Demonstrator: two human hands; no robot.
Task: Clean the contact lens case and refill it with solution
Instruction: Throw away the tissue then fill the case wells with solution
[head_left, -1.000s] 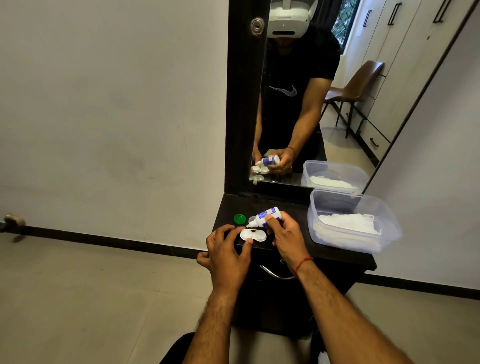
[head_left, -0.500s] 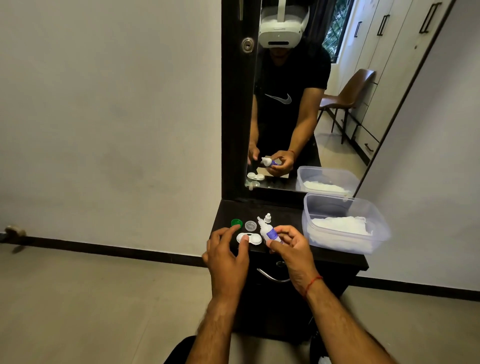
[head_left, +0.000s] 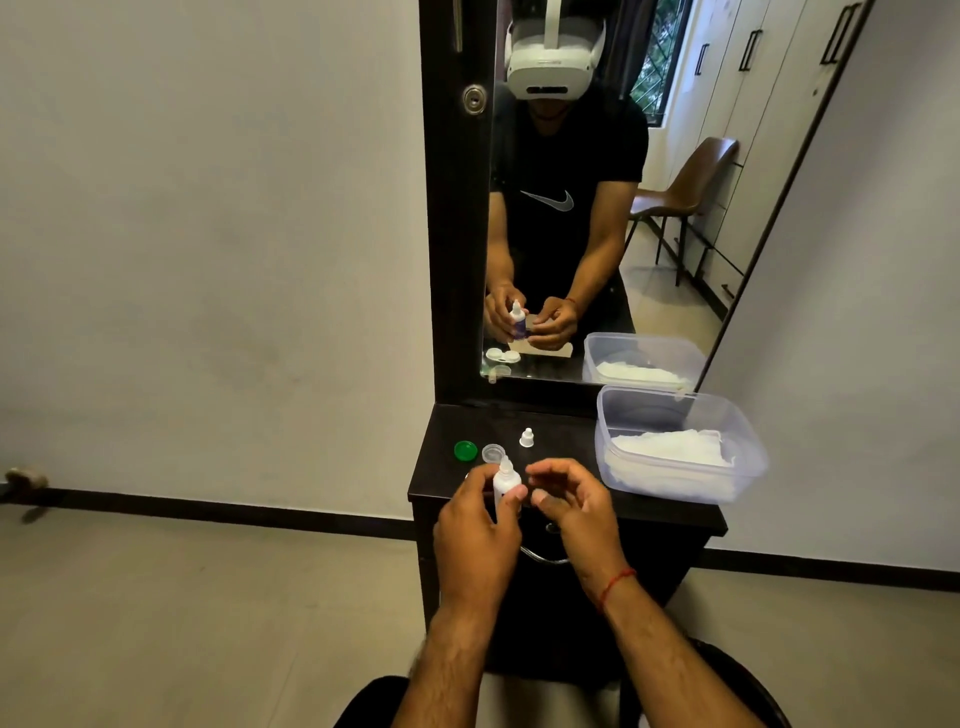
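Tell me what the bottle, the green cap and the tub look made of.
Bottle: white opaque plastic, it seems, with a smooth moulded nozzle. Green cap: glossy plastic, with a bright highlight on top. Tub: clear, faintly frosted plastic; the white wipes or tissues inside show through its wall.

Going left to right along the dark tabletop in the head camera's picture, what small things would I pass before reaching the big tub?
green cap → clear cap → solution bottle upright in the left hand → small white bottle cap → open right hand → clear plastic tub with white tissues inside.
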